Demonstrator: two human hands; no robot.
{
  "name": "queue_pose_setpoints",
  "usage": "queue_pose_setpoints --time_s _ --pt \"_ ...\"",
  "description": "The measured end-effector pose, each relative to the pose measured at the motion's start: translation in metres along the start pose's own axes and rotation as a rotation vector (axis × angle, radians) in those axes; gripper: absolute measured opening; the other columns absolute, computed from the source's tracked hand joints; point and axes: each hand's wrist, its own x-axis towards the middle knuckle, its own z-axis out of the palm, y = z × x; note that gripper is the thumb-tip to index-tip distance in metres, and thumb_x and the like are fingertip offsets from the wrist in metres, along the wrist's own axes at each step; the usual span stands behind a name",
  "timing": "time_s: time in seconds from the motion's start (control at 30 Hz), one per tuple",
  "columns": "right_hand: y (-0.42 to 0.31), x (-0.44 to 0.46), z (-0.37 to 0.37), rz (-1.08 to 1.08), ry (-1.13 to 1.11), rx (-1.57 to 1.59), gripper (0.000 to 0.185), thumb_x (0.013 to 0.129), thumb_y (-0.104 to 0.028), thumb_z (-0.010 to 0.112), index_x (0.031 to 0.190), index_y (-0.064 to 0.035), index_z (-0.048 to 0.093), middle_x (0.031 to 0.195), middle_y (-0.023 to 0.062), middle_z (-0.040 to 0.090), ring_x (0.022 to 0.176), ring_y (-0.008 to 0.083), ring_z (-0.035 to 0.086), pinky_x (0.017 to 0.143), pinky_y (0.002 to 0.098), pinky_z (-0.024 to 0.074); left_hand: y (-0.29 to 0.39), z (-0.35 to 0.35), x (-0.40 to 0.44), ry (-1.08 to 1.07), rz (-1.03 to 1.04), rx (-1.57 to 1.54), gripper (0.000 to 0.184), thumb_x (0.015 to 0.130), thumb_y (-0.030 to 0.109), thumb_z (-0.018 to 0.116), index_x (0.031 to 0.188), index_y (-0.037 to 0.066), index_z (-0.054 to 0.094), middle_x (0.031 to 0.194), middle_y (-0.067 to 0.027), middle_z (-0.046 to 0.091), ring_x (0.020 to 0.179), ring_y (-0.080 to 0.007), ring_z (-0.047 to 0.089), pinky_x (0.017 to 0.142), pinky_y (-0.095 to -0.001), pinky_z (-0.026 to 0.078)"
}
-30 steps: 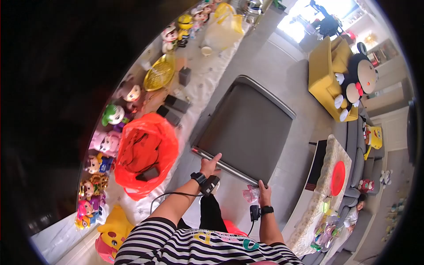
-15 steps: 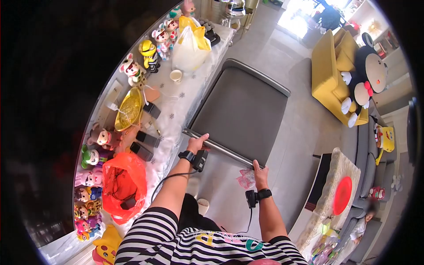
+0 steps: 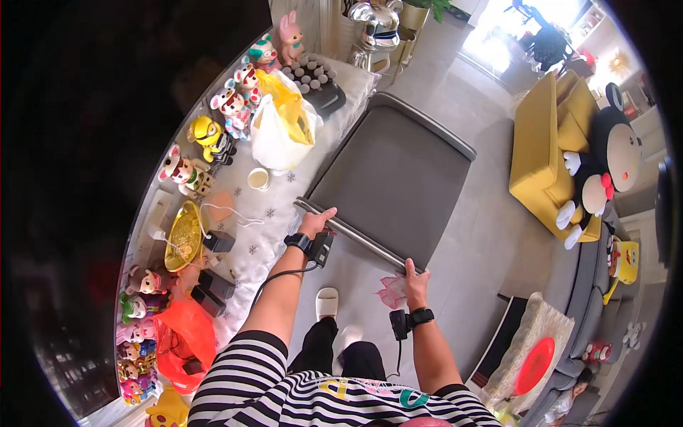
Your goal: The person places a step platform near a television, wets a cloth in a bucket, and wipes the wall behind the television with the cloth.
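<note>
A dark grey padded chair (image 3: 398,181), seen from above, lies in front of me. It has a raised curved edge at the far end and a metal-trimmed rail (image 3: 348,233) on the near side. My left hand (image 3: 314,222) is closed around the left part of that rail, thumb on top. Toward its right end, my right hand (image 3: 417,282) grips the same rail. A crumpled pinkish see-through bag (image 3: 391,292) shows beside my right hand; whether that hand also holds it, I cannot tell. Both wrists carry black strapped devices with cables.
Left of the chair runs a table (image 3: 274,220) with a white bag (image 3: 281,139), a paper cup (image 3: 258,179), a gold dish (image 3: 183,235), a red bag (image 3: 183,349) and several figurines. A yellow armchair (image 3: 530,135) and a low table with a red plate (image 3: 533,366) stand right.
The chair and both hands keep nearly the same place in view, while the table items and furniture have shifted downward. My slippered foot now shows further forward. The grip is unchanged.
</note>
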Motion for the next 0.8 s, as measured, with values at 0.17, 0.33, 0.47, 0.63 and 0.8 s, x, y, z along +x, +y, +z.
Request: queue_pose_setpoints --time_s 0.17,0.33,0.47,0.63,0.8 --pt "-0.032 0.03 0.005 -0.059 0.033 -0.144 0.071 0.076 -0.039 0.066 0.116 0.0097 0.033 0.113 0.0184 0.047 0.101 0.0242 0.049 0.088 0.0333 0.0385 0.02 0.026 0.029 0.124 -0.026 -0.005 0.04 0.067 0.028 0.07 0.08 -0.007 0.057 0.073 -0.0143 0.059 0.059 -0.0226 0.06 0.05 -0.0339 0.053" --pt "-0.062 0.04 0.004 0.065 -0.047 -0.072 0.071 0.078 -0.033 0.065 0.119 0.0084 0.025 0.111 0.0169 0.047 0.097 0.0214 0.051 0.081 0.0305 0.0442 0.028 0.038 0.04 0.196 -0.025 0.015 0.037 0.066 0.025 0.07 0.08 -0.007 0.057 0.076 -0.014 0.059 0.06 -0.0222 0.06 0.051 -0.0333 0.054" --pt "-0.052 0.047 0.003 0.014 -0.089 -0.052 0.083 0.077 -0.043 0.063 0.123 0.0112 0.02 0.114 0.0178 0.047 0.102 0.0238 0.048 0.088 0.0331 0.0389 0.035 0.042 0.034 0.21 -0.023 -0.03 0.036 0.064 0.024 0.07 0.079 -0.007 0.057 0.077 -0.0117 0.06 0.06 -0.0199 0.06 0.054 -0.0332 0.053" --pt "-0.042 0.055 0.002 0.01 -0.14 -0.041 0.085 0.077 -0.045 0.063 0.124 0.0102 0.019 0.114 0.0179 0.046 0.103 0.024 0.047 0.089 0.0335 0.0385 0.02 0.051 0.046 0.386 0.014 -0.033 0.033 0.063 0.021 0.064 0.074 -0.008 0.053 0.066 -0.014 0.056 0.057 -0.0235 0.058 0.045 -0.0355 0.051" --pt "-0.029 0.061 -0.001 0.051 -0.077 -0.11 0.085 0.078 -0.036 0.064 0.126 0.0144 0.015 0.12 0.0215 0.04 0.112 0.0268 0.04 0.096 0.032 0.031 0.021 0.053 0.028 0.354 0.009 -0.122 0.036 0.063 0.022 0.064 0.075 -0.009 0.053 0.068 -0.0152 0.055 0.055 -0.0253 0.057 0.045 -0.0388 0.052"
